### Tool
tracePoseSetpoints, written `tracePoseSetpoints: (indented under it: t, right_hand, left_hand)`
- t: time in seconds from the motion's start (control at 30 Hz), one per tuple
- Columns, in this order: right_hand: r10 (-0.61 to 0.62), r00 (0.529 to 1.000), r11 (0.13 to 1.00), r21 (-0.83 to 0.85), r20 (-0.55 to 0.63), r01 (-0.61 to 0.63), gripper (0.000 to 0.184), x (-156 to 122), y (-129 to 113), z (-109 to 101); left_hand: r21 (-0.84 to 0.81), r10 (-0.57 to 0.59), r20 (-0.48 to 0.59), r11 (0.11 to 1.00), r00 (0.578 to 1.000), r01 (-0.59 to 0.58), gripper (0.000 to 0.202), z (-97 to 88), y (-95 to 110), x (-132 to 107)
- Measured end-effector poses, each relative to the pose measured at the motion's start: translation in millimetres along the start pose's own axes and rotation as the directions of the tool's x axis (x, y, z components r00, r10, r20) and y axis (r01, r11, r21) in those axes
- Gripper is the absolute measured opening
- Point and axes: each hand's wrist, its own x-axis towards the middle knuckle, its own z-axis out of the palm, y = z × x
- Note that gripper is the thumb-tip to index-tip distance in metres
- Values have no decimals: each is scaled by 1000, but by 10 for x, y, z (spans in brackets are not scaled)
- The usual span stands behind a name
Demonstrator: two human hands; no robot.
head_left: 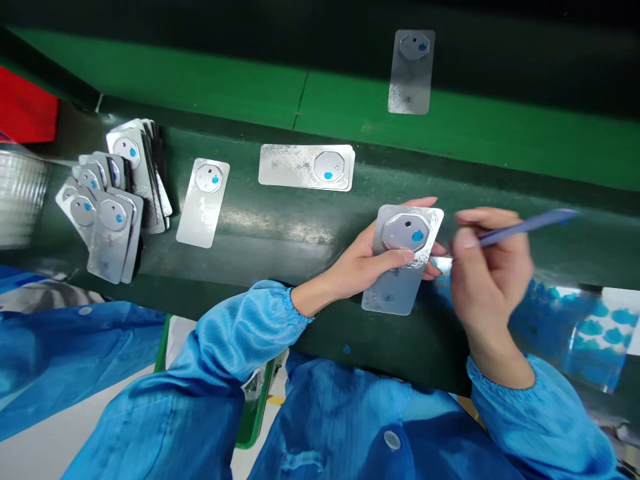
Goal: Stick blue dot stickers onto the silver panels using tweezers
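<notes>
My left hand (373,260) grips a silver metal plate (387,293), thumb across its face and fingers behind. The plate has rounded corners and a raised round area near its top, marked with a blue spot. Just right of it, my right hand (490,267) pinches a slim purple-blue stick like a pen (527,227). Its far end points up and right; the tip by the fingers is blurred. The right hand is apart from the plate.
Similar plates stand piled in a stack (135,173) and a loose heap (110,233) at left. A single plate (203,207), a flat pair (287,165) and another plate (410,80) lie beyond. Blue-stained sheeting (595,333) is at right; a red object (25,107) is far left.
</notes>
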Motion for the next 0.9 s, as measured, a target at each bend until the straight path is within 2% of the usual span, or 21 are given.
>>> tracePoseSetpoints:
  t: [0.07,0.13,0.27,0.4,0.57,0.7,0.9]
  right_hand:
    - [143,979,988,44,147,-151,30,-73,22,40]
    - [176,967,975,99,185,-197,27,-122,43,100]
    - [157,984,974,148,87,-169,26,-151,81,198]
    - [126,992,982,141,17,-127,31,-173,103,237]
    - [122,992,982,143,39,-126,26,-179,141,230]
    - [139,989,980,137,58,-146,19,-157,154,187]
    - [158,983,977,126,93,-169,32,-154,130,168]
  left_hand:
    - [57,63,-35,997,997,-61,91,-5,-20,5]
    - [82,96,-35,992,995,-93,88,-9,-41,11]
    - [108,125,-5,986,992,-124,82,-12,-84,14]
    - [176,151,-5,973,989,-148,86,-6,-163,-4]
    - [249,219,17,944,976,-216,84,10,-223,-23]
    - [223,166,6,961,986,-163,85,10,-172,-12]
    - [184,132,-21,975,991,-126,80,22,-152,-29]
